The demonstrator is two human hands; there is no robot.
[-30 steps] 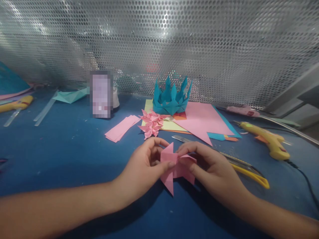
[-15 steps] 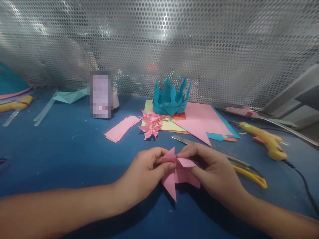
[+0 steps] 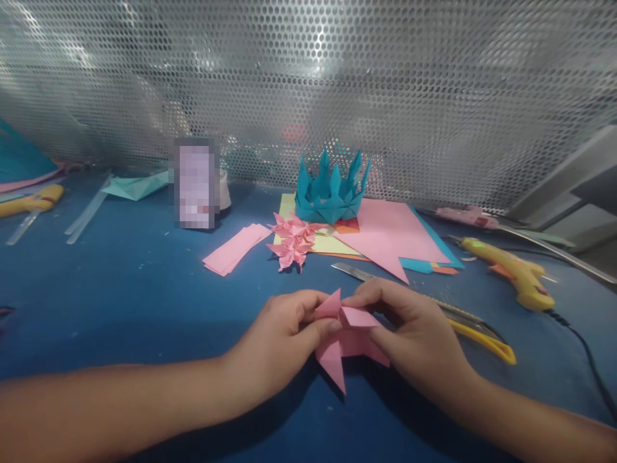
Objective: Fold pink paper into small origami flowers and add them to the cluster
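A folded pink paper piece [image 3: 344,337] with pointed flaps is held low over the blue table [image 3: 120,289]. My left hand [image 3: 282,341] pinches its left side, thumb on top. My right hand [image 3: 414,334] pinches its right side, fingers curled round a flap. One long point of the paper hangs down between the two hands. Beyond them lie small pink folded flowers [image 3: 292,241] and a stack of pink paper strips [image 3: 234,249].
A teal paper crown [image 3: 331,190] stands on coloured sheets [image 3: 385,235] at the back. A yellow craft knife [image 3: 477,334] and a metal ruler [image 3: 354,271] lie right of my hands, a yellow glue gun [image 3: 518,273] farther right. Perforated metal screen [image 3: 308,83] behind.
Both hands with the pink piece have sunk slightly toward me and the top flap has been folded down flatter. Everything else is still.
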